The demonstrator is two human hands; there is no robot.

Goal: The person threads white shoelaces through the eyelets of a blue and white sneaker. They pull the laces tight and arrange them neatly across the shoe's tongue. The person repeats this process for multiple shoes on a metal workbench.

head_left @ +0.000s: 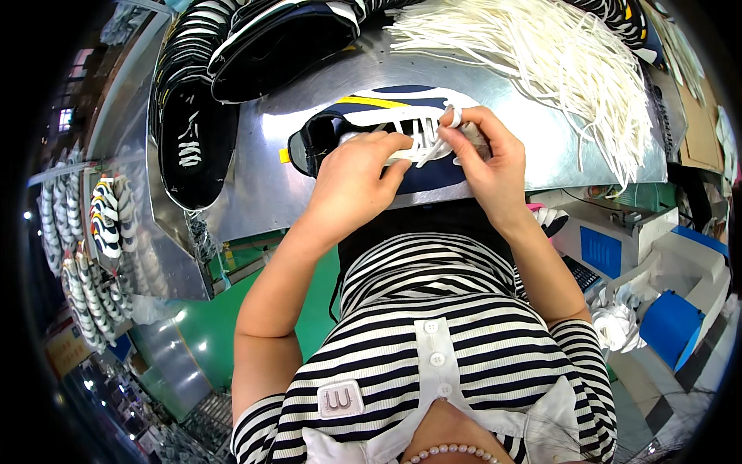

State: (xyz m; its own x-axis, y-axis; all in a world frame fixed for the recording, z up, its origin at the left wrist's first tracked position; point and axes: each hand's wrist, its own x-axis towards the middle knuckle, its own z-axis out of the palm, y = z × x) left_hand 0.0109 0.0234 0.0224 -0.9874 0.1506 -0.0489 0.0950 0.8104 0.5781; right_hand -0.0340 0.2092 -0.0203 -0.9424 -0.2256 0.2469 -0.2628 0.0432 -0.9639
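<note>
A navy, white and yellow shoe upper (423, 180) lies on its side across the metal tabletop in front of me, its heel end to the left. A white shoelace (455, 116) threads through its eyelets, with loose strands over the tongue. My right hand (495, 161) pinches this lace between thumb and forefinger at the toe end of the lacing. Bent over the near edge of the shoe opening, my left hand (354, 175) grips the upper beside the lace rows. Its fingertips are partly hidden among the laces.
A large heap of loose white laces (533, 66) covers the back right of the metal table (255, 170). Rows of nested dark shoe uppers (195, 147) stand at the left and back. White-and-blue equipment (603, 251) sits below the table's right side; bundled shoes (107, 220) hang at far left.
</note>
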